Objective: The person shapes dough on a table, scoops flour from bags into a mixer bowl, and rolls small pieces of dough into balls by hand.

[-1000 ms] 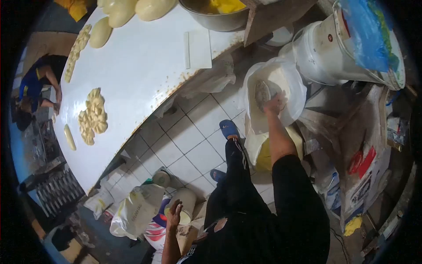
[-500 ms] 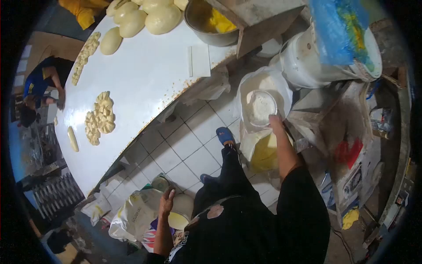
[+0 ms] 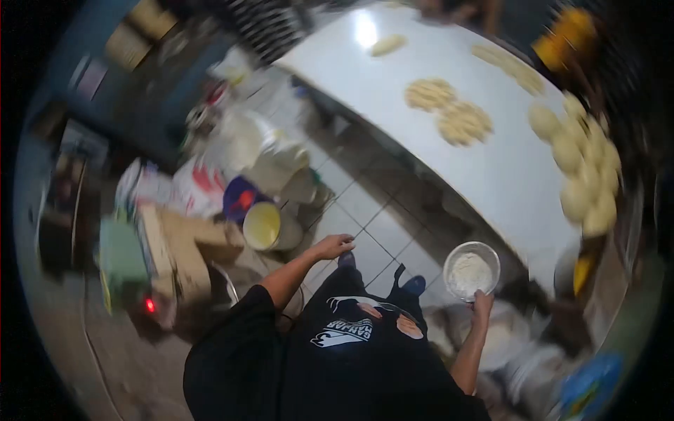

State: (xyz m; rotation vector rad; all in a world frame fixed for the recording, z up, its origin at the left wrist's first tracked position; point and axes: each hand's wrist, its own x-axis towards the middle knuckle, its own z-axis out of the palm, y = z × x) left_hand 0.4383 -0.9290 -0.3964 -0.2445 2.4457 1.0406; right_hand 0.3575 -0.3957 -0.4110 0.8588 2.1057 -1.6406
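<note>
My right hand (image 3: 482, 302) is closed on the rim of a round bowl (image 3: 487, 254), which I hold out over the floor beside the table's edge. White flour (image 3: 469, 275) lies in the bowl. On the other side my left hand (image 3: 333, 246) hangs over the floor tiles, fingers loosely apart and nothing in them. The nearest thing to it is a bucket (image 3: 289, 235) with yellow contents. Across the white table (image 3: 484, 186) are two clusters of cut dough pieces (image 3: 465, 123), a dough roll (image 3: 388, 45) and several large dough balls (image 3: 576, 200).
Cardboard boxes (image 3: 175, 252) and a green container (image 3: 126, 256) stand at the left, near white sacks (image 3: 196, 186). A blue plastic bag (image 3: 591, 386) is at the lower right. Another person's arm (image 3: 491, 15) shows blurred beyond the table. White tiled floor (image 3: 372, 235) runs alongside the table.
My view and body have swung left. The bowl was over a flour-filled, white-lined container and is now lifted away with flour in it, near the table edge.
</note>
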